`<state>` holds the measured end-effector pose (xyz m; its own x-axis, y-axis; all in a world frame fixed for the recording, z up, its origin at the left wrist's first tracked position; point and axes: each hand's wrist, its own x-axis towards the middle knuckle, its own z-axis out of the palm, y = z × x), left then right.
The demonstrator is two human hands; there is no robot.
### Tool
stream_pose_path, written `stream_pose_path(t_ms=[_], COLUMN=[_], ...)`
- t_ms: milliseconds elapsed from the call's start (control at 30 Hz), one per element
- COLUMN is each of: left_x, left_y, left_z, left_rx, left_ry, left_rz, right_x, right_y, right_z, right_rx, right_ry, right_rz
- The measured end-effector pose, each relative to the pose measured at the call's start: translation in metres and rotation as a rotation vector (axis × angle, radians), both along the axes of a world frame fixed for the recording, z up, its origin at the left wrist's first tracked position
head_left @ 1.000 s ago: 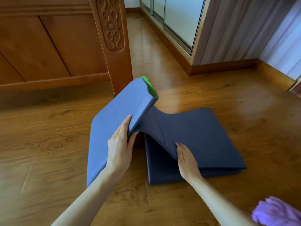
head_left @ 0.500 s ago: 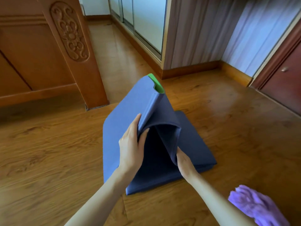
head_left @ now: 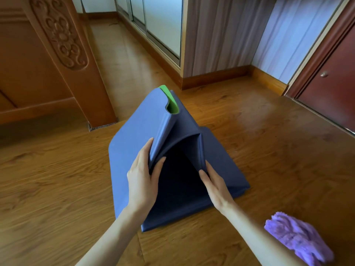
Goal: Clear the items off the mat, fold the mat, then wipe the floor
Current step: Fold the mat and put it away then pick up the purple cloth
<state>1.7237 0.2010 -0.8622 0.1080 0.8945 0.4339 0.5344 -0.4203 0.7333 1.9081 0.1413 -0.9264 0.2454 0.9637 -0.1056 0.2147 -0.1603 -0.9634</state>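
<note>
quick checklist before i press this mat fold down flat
1. Left hand grips the raised mat panel: ok.
2. Right hand on the inner fold edge: ok.
3. Nothing lying on the mat: ok on the visible faces.
4. Lower layers lined up: not ok, the panels splay unevenly.
5. Nothing trapped inside the dark fold: cannot tell.
6. Purple cloth ready on the floor for wiping: ok.
</note>
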Motion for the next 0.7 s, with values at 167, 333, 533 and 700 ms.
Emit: stream_pose_path(t_ms=[167, 333, 533, 700], left_x=[-0.014, -0.023, -0.072, -0.1], left_y=[0.007, 0.011, 0.03, 0.031], left_z=[-0.003, -0.005, 0.017, 0.02], left_rx=[-0.038, -0.109, 0.014, -0.047], left_ry=[0.024, -0.08, -0.333, -0.508], left_rz=[-0.096, -0.109, 0.287, 0.356], right_x=[-0.005, -0.006, -0.01, -0.02], right_y=[0.008, 0.006, 0.002, 0.015], right_z=[0.0, -0.001, -0.012, 0.006], right_rx=[0.038, 0.076, 0.132, 0.161], right_ry=[-0.206, -0.275, -0.447, -0.437], right_rz=[0.048, 0.04, 0.045, -0.034])
